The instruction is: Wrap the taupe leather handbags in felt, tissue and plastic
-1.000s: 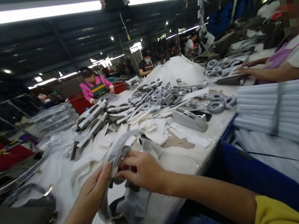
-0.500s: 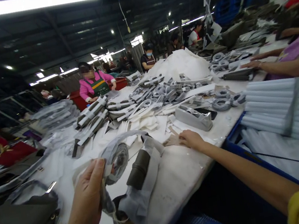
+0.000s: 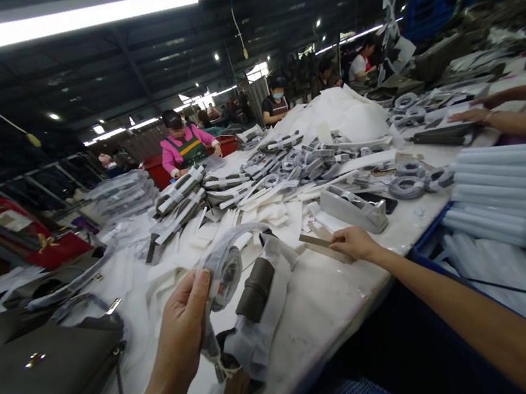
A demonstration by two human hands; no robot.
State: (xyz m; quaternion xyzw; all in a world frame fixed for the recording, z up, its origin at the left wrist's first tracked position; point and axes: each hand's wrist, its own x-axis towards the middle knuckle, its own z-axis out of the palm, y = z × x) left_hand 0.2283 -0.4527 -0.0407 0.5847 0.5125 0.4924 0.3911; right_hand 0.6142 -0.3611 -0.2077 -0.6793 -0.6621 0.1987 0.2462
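Observation:
My left hand (image 3: 184,327) is closed on a grey bag strap wrapped in clear plastic (image 3: 222,272), held up over the white table (image 3: 318,300). The strap loops over and runs down to a dark handle piece (image 3: 255,288) and white wrapping (image 3: 255,343) below. My right hand (image 3: 356,242) reaches out to the right and pinches a flat brown card strip (image 3: 318,241) lying on the table. A grey tape dispenser (image 3: 353,208) stands just beyond that hand.
A dark grey handbag (image 3: 42,375) lies at the left. Heaps of wrapped straps and coils (image 3: 283,167) and white sheets (image 3: 344,115) cover the table's middle. White tubes (image 3: 514,192) fill a blue bin at right. A co-worker's arm (image 3: 508,121) rests at far right; a person in pink (image 3: 187,149) works opposite.
My right hand let go of the strap, reached right to the brown card strips and now pinches one. The left hand keeps the strap raised.

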